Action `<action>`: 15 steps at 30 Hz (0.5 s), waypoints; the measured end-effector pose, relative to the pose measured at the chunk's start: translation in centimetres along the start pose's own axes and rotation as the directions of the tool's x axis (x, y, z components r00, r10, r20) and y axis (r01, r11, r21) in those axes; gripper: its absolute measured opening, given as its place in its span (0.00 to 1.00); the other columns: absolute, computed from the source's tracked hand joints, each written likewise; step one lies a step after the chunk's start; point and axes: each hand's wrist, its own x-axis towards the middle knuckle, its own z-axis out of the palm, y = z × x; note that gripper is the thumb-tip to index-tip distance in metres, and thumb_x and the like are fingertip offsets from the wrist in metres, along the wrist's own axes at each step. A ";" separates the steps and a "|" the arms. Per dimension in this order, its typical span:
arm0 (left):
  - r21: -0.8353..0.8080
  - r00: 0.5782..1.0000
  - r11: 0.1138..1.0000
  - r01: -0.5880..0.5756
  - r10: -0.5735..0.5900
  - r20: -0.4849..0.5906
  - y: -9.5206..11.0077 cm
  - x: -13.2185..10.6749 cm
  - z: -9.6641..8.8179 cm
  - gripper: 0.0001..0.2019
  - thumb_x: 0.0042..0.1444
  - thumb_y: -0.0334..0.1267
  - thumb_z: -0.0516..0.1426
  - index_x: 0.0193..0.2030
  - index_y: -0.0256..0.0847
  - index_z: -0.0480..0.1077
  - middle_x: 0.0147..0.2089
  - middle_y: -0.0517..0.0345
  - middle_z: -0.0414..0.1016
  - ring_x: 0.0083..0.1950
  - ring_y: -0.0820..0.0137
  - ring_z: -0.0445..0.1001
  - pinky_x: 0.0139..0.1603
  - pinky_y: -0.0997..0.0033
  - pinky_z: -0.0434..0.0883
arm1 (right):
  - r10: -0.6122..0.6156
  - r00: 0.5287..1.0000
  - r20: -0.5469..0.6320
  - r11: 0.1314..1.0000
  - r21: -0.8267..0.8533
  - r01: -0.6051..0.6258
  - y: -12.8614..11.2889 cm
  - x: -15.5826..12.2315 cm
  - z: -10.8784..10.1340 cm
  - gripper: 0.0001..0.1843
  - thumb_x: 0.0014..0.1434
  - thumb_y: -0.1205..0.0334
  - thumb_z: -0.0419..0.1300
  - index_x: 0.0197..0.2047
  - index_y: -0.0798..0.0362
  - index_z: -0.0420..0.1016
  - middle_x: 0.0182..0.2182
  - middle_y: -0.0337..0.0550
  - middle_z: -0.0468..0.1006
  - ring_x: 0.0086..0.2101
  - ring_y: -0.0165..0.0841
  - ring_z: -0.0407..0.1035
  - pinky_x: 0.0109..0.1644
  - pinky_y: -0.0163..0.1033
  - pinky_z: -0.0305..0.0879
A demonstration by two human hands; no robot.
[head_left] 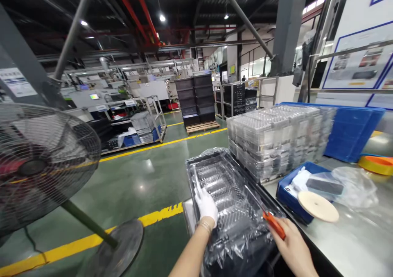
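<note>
My left hand (205,205), in a white glove, rests flat with fingers stretched on the left rim of a black tray (196,174) lined with clear plastic film. The tray holds clear moulded blister inserts (221,187). My right hand (291,246), bare, is closed round an orange-handled tool (274,224) at the tray's near right corner; its thin metal blade runs up along the tray's right edge.
A tall stack of clear blister trays (276,139) stands right behind the tray. A small blue bin (284,193) with a white disc (317,206), blue crates (353,131) and a tape roll (376,164) sit on the steel table. A standing fan (39,166) is at left.
</note>
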 end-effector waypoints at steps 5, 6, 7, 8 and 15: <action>-0.092 0.899 0.937 -0.337 0.349 0.263 3.1 -5.0 1.2 0.29 0.68 0.49 0.45 0.62 0.31 0.72 0.63 0.38 0.72 0.65 0.51 0.70 0.69 0.57 0.63 | -0.005 0.999 0.037 1.000 -0.006 0.005 0.7 -0.8 4.0 0.22 0.66 0.46 0.57 0.53 0.52 0.76 0.46 0.47 0.77 0.48 0.40 0.72 0.57 0.54 0.70; -0.117 0.879 0.931 -0.344 0.364 0.307 3.4 -5.8 1.3 0.30 0.68 0.52 0.43 0.61 0.33 0.73 0.59 0.40 0.76 0.61 0.52 0.74 0.65 0.58 0.68 | 0.014 1.000 0.018 1.000 -0.017 -0.014 1.2 -1.4 4.3 0.23 0.66 0.45 0.57 0.53 0.53 0.76 0.47 0.48 0.77 0.49 0.40 0.72 0.57 0.54 0.70; -0.129 0.870 0.931 -0.341 0.365 0.332 3.5 -6.6 1.3 0.31 0.69 0.53 0.41 0.60 0.33 0.73 0.56 0.40 0.78 0.58 0.52 0.76 0.63 0.58 0.70 | 0.039 0.999 -0.011 0.999 -0.031 -0.039 1.7 -2.2 4.4 0.24 0.65 0.44 0.58 0.54 0.53 0.75 0.48 0.49 0.77 0.50 0.41 0.71 0.58 0.56 0.69; -0.129 0.872 0.934 -0.334 0.358 0.334 3.4 -7.4 1.3 0.33 0.69 0.54 0.40 0.61 0.31 0.72 0.56 0.39 0.78 0.58 0.51 0.76 0.62 0.56 0.71 | 0.067 0.997 -0.042 0.997 -0.044 -0.069 2.3 -3.3 4.3 0.26 0.65 0.43 0.58 0.56 0.53 0.74 0.50 0.50 0.76 0.52 0.42 0.71 0.60 0.57 0.68; -0.088 0.903 0.909 -0.407 0.415 0.110 2.9 -14.4 3.5 0.36 0.66 0.52 0.48 0.74 0.28 0.54 0.76 0.40 0.49 0.77 0.48 0.47 0.78 0.51 0.44 | 0.317 0.934 -0.166 0.935 -0.112 -0.337 4.0 -14.3 1.2 0.26 0.65 0.36 0.55 0.50 0.49 0.76 0.37 0.45 0.80 0.35 0.37 0.77 0.39 0.44 0.77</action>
